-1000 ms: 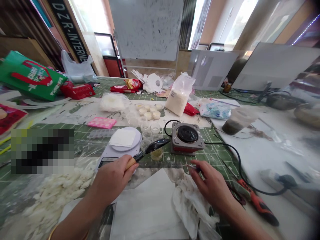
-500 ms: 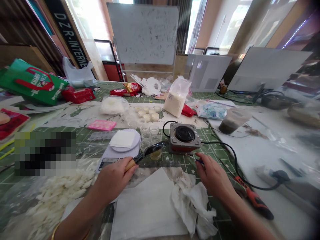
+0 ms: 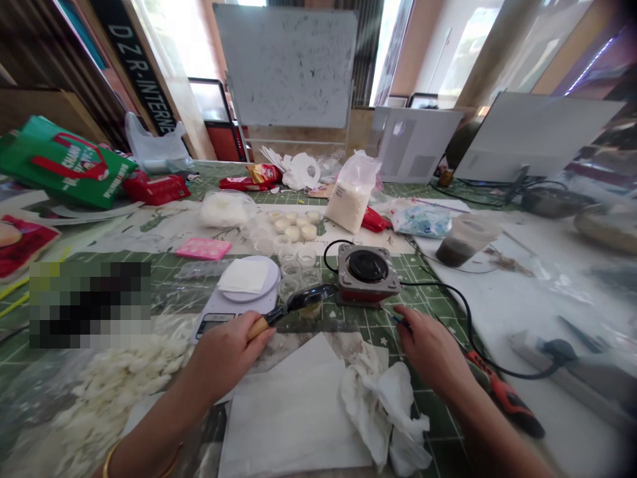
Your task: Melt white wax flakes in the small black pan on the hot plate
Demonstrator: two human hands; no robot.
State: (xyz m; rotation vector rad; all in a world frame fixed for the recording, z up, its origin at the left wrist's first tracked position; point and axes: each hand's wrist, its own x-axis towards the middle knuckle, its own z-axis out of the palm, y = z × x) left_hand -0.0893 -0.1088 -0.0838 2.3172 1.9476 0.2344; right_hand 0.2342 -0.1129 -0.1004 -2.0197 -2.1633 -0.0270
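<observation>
My left hand (image 3: 231, 352) is closed around the wooden handle of a small black pan (image 3: 311, 297). The pan is tilted above a small clear cup (image 3: 312, 309) with yellowish contents, among several other clear cups (image 3: 289, 288). My right hand (image 3: 428, 342) has its fingers curled close to the front of a small electric hot plate (image 3: 368, 269). Something thin and dark blue shows at those fingertips, too small to name. A kitchen scale (image 3: 243, 289) with a folded white tissue on it stands beyond my left hand.
White paper (image 3: 293, 411) and crumpled tissue (image 3: 381, 405) lie between my forearms. White flakes (image 3: 119, 392) fill a plastic bag at left. The hot plate's black cable (image 3: 462, 305) runs right, past an orange-and-black tool (image 3: 512, 398). Filled cups (image 3: 293, 232) stand farther back.
My right hand has shifted slightly to the right, away from the hot plate. My left hand and the tilted pan stay almost in place.
</observation>
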